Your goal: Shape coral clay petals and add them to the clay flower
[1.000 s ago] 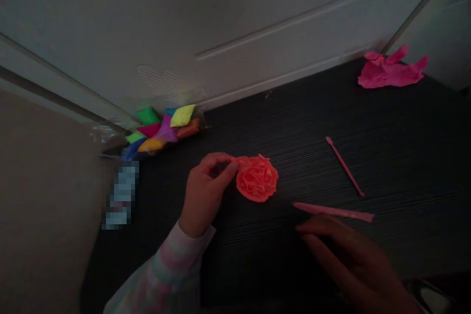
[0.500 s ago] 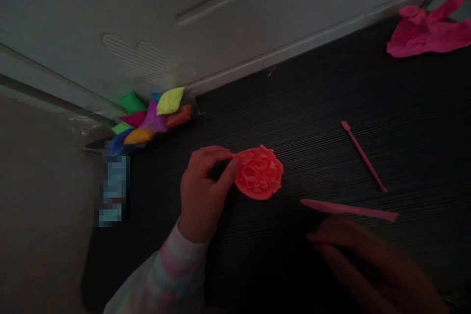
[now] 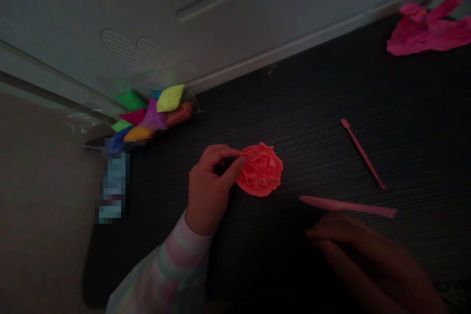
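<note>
A round orange-red clay piece [image 3: 260, 170] with ruffled folds lies on the dark table [image 3: 316, 98]. My left hand [image 3: 209, 189] pinches its left edge between thumb and forefinger. My right hand [image 3: 364, 255] rests flat on the table at the lower right, fingers stretched out, holding nothing. Just beyond its fingertips lies a flat pink modelling tool [image 3: 348, 206]. A thinner pink stick tool [image 3: 362, 153] lies further back.
A clear bag of coloured clay packets [image 3: 152, 113] sits at the table's back left corner against the pale wall. A crumpled pink wrapper [image 3: 429, 32] lies at the far right. The table's left edge drops off beside my left sleeve.
My left hand has closed a little more onto the clay piece's edge. The view shifted left and down between the earliest frame and now. My right hand stays in place.
</note>
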`<state>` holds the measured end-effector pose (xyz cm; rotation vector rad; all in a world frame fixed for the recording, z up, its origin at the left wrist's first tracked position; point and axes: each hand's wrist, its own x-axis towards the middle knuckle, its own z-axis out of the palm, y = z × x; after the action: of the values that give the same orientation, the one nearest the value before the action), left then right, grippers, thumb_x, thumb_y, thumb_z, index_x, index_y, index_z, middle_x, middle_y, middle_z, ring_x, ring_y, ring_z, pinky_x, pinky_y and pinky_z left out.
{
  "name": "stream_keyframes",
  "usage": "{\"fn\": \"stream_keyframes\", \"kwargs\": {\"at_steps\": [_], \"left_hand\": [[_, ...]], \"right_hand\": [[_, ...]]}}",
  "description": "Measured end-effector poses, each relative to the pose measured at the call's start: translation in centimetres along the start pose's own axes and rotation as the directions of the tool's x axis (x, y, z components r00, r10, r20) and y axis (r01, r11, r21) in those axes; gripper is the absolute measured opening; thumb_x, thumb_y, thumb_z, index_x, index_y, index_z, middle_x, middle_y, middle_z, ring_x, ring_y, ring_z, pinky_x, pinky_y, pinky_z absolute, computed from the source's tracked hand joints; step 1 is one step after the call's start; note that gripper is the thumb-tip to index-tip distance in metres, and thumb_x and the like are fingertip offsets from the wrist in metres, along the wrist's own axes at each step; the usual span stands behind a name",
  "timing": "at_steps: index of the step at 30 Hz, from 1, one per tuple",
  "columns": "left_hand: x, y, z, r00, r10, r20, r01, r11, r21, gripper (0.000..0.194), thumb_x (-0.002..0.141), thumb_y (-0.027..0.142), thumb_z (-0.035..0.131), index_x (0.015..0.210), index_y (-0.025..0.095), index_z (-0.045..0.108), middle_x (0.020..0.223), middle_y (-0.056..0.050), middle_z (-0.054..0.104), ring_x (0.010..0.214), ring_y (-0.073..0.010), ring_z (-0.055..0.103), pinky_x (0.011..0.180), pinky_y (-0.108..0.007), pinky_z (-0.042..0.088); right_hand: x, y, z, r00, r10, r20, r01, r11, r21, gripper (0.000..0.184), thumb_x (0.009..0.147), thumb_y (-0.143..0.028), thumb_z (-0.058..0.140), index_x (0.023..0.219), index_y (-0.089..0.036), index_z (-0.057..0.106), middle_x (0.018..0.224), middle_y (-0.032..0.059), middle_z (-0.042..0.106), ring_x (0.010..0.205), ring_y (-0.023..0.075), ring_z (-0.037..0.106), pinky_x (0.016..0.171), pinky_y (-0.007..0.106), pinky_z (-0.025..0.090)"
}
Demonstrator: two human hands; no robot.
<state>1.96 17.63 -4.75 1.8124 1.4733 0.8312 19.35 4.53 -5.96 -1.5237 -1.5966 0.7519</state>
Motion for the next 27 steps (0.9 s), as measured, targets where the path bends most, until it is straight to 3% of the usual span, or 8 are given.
{"fn": "stream_keyframes", "kwargs": {"at_steps": [8, 15, 27], "left_hand": [[-0.34, 0.22, 0.19, 0.992, 0.122, -0.022, -0.116, 0.974, 0.197, 0.008, 0.07, 0.024, 0.063, 0.077, 0.021, 0.066, 0.086, -0.001, 0.059, 0.082, -0.016, 0.054, 0.074, -0.032, 0.044], [-0.27, 0.08, 0.01, 0.993, 0.106, -0.058, -0.095, 0.98, 0.173, 0.01, 0.074, 0.025, 0.058, 0.081, 0.021, 0.065, 0.086, -0.001, 0.059, 0.081, -0.0146, 0.055, 0.068, -0.028, 0.044], [-0.12, 0.21, 0.24, 0.977, 0.199, -0.072, -0.166, 0.933, 0.319, 0.008, 0.071, 0.022, 0.062, 0.079, 0.023, 0.066, 0.085, 0.0, 0.059, 0.081, -0.0152, 0.054, 0.072, -0.03, 0.044]], "right_hand": [[0.12, 0.03, -0.01, 1.0, -0.024, 0.012, 0.024, 0.999, -0.025, 0.012, 0.077, -0.022, 0.053, 0.087, -0.028, 0.057, 0.077, -0.0053, 0.066, 0.067, 0.0086, 0.064, 0.057, 0.011, 0.052], [0.11, 0.0, -0.05, 1.0, -0.015, 0.012, 0.016, 1.0, -0.008, 0.014, 0.077, -0.02, 0.054, 0.088, -0.028, 0.057, 0.077, -0.0056, 0.067, 0.068, 0.0085, 0.065, 0.058, 0.01, 0.052], [-0.01, -0.21, -0.18, 1.0, 0.005, 0.021, -0.005, 1.0, 0.004, 0.014, 0.076, -0.02, 0.054, 0.089, -0.027, 0.058, 0.078, -0.0045, 0.067, 0.068, 0.0094, 0.065, 0.056, 0.011, 0.052]]}}
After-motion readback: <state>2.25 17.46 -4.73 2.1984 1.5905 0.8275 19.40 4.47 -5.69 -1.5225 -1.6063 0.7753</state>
